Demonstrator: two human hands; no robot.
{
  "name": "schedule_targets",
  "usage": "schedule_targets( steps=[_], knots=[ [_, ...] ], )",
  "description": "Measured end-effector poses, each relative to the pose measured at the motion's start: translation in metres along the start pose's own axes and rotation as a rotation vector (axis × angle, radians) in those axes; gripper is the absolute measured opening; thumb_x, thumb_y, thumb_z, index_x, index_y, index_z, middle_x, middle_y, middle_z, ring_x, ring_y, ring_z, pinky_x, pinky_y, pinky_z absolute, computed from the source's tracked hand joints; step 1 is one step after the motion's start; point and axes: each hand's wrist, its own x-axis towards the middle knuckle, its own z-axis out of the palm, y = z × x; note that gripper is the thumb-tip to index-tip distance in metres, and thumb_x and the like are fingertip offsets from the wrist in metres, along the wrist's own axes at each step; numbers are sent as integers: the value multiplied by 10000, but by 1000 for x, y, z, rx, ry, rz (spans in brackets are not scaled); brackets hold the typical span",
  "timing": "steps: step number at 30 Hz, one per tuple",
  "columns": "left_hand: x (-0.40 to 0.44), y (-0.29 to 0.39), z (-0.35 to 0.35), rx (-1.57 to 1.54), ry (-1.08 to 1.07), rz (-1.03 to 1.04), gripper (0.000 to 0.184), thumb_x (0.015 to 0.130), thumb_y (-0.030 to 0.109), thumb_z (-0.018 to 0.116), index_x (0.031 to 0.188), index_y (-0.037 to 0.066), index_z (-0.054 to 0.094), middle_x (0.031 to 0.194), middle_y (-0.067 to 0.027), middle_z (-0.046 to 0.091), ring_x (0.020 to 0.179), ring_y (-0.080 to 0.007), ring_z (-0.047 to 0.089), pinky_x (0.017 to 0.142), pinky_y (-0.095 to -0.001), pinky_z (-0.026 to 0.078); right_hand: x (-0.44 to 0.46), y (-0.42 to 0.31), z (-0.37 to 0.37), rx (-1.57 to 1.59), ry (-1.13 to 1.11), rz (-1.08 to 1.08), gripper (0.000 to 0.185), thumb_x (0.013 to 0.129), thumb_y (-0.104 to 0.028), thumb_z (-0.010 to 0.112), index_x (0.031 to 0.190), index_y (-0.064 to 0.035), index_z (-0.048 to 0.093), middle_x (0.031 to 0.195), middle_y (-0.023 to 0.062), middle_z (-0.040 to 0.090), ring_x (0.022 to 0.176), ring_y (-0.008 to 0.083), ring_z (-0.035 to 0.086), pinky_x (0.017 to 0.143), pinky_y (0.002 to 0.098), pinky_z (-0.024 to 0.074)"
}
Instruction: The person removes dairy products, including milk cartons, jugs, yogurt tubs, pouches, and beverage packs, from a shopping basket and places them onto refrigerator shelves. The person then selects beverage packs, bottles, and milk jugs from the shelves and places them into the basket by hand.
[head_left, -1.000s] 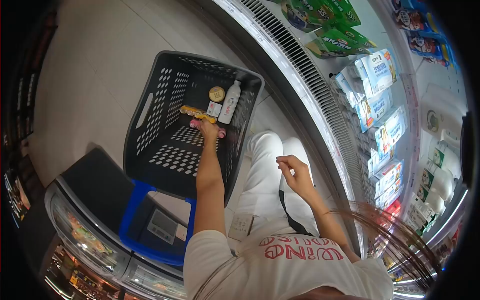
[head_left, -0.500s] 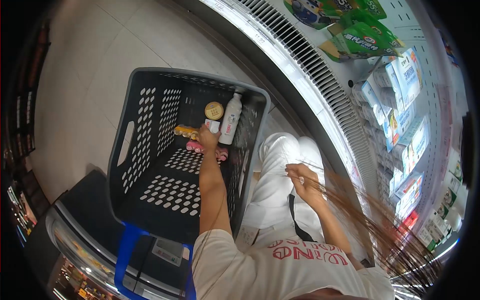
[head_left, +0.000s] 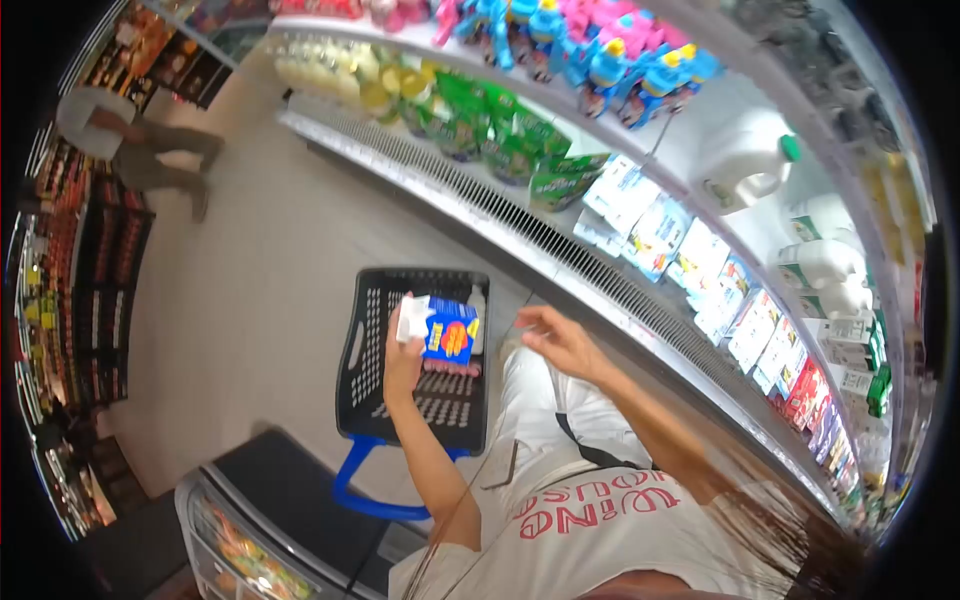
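- Because the blue box is small, my left hand can hold it alone, with the fingers gripping its white end.
- Held that way, its bright blue side, with red and yellow on it, faces up at me. I guess that makes it easy to look at.
- The box is over the cart, in front of my body. I can't tell how high up it is.
- My right hand floats above my white trousers, near the box but apart from it. Its fingers are a bit bent and loose, and I see nothing in them.
- The cart looks like hard grey plastic, full of round holes. Its smooth blue handle points back toward me, maybe so I can reach it.
- Inside, a smooth white bottle is by the right wall, partly hidden by the box. Some pink things peek out below.
- Shiny green bags and flat-sided white boxes fill the shelf, likely in rows so people can see them.
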Motion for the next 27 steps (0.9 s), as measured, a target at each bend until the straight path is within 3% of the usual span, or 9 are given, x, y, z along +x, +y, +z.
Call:
schedule_targets(
  steps=[4,5,6,7,9,12,14,21,27],
  knots=[
    [-43,98,118,62,-237,187,779,636,1,494,1399,40,341,1247,-131,498,1138,-224,510,1002,-319,388,-25,-93,-15,61,-174,-182,789,869,-383,675,1431,-46,235,1331,241,465,1180,291,513,980,369,421],
    [-55,118,146,77,-228,133,720,676,4,502,1381,40,360,1178,-131,544,1045,-199,555,916,-300,446,-34,-115,-20,-61,-162,-272,841,850,-403,694,1435,-36,214,1322,256,461,1192,303,500,996,373,407],
    [-61,125,168,50,-216,132,613,752,18,527,1349,38,390,1103,-129,581,955,-165,579,821,-277,479,-47,-139,-28,-25,-166,-132,856,843,-379,710,1423,-10,201,1297,188,474,1208,258,473,1009,361,388],
    [-59,118,180,26,-135,98,468,859,79,564,1303,33,425,1062,-141,595,910,-145,583,779,-262,482,-55,-145,-31,94,-86,-112,835,848,-376,705,1411,3,217,1287,184,483,1199,238,477,1003,356,392],
    [-59,110,211,78,-4,74,490,919,189,602,1321,35,368,1076,-155,587,943,-148,569,789,-261,478,-73,-165,-43,241,38,-2,788,859,-374,692,1399,-9,247,1275,175,492,1186,219,485,991,339,402],
    [-89,118,255,101,-203,216,690,903,223,657,1386,48,196,1212,-171,484,1069,-190,523,866,-294,468,-90,-165,-65,297,227,-132,669,928,-343,605,1406,-29,258,1259,158,495,1148,204,498,968,319,417],
    [-98,123,277,94,-271,264,646,891,189,672,1370,25,271,1238,-170,455,1085,-207,524,891,-308,471,-96,-173,-75,318,390,-160,621,967,-336,538,1416,-23,244,1273,172,475,1161,214,483,973,321,405],
    [-70,196,309,4,-321,572,488,932,111,604,1346,-53,403,1255,-132,467,1160,-202,508,973,-319,434,-68,-260,-112,96,357,-472,652,953,-236,553,1405,19,158,1273,247,468,1153,262,515,962,349,428],
    [-3,343,323,-65,-280,988,415,920,130,628,1279,-49,518,1271,-115,513,1156,-184,525,978,-314,424,2,-411,-134,-222,354,-964,631,888,-236,663,1339,27,308,1242,227,531,1082,279,592,898,370,490]
  ],
)
